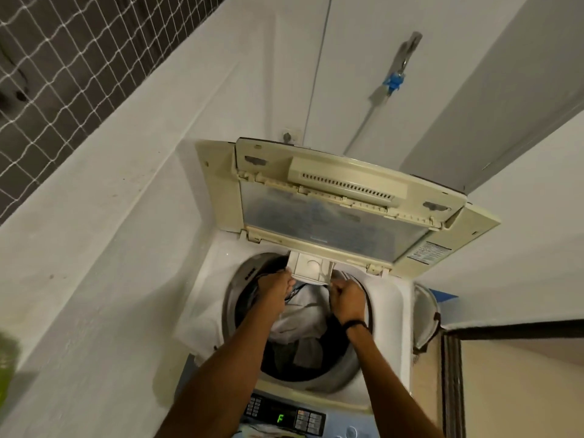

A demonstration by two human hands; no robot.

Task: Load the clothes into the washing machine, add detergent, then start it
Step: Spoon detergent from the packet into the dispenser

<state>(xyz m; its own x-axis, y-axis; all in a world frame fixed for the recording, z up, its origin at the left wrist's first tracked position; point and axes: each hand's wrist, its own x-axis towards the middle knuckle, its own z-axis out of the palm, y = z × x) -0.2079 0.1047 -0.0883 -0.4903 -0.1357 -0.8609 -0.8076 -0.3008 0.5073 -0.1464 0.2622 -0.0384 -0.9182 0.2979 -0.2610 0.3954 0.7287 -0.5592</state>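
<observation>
A top-loading washing machine (392,298) stands below me with its yellowed lid (344,197) folded up at the back. Clothes (300,317), light and dark, lie in the drum. A small pale detergent drawer (311,268) juts out over the drum's far rim. My left hand (276,287) grips the drawer's left corner. My right hand (347,295), a dark band on its wrist, is closed at the drawer's right corner. The control panel (284,417) at the near edge shows a green "F".
White walls close in on the left and behind. A tap with a blue fitting (395,82) hangs on the back wall above the lid. A round lid-like object (426,317) sits to the machine's right, beside a door frame (452,374). Netting (63,52) covers the upper left.
</observation>
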